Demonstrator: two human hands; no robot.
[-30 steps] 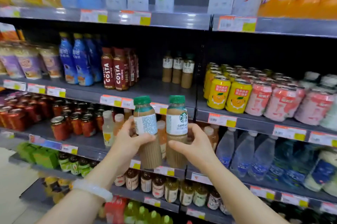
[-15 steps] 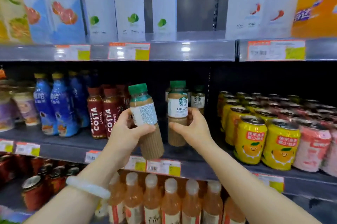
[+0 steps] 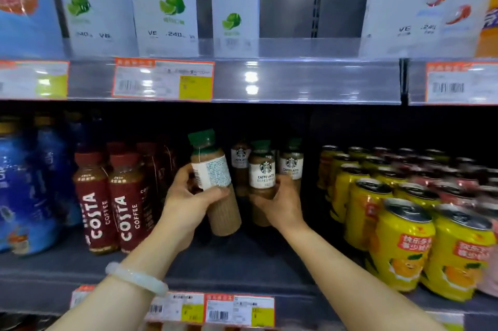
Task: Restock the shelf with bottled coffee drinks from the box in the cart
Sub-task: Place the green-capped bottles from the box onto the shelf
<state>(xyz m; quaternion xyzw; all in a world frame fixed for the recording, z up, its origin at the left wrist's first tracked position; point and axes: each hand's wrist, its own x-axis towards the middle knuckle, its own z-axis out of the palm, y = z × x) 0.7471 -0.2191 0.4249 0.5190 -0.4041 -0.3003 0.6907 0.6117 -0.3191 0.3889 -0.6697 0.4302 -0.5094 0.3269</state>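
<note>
Fingers (image 3: 215, 194) of your left hand (image 3: 188, 204) are curled round the midriff of a tan, green-capped plastic coffee bottle (image 3: 215, 185), back label facing you, bottle tilted with its cap toward 11 o'clock and its base off the shelf. Your right hand (image 3: 280, 204) wraps the lower body of a second tan coffee bottle with a white Caffe Latte label (image 3: 262, 177), upright.

Change over the last second: both bottles went from chest height out in front of the lower shelves up into the dark bay of the grey metal shelf (image 3: 229, 258). The right bottle is now just in front of the two matching latte bottles (image 3: 291, 166) standing at the back, at 12 o'clock from your wrists. I can't tell whether its base is touching the deck; your hand hides it.

Meaning: the right one looks close to placed, the left one is not yet. The free slot appears to sit at 9 o'clock of the right bottle, between it and the red-brown Costa coffee bottles (image 3: 110, 201). Yellow orange-drink cans (image 3: 404, 244) crowd the 3 o'clock side. Box and cart are out of view.
</note>
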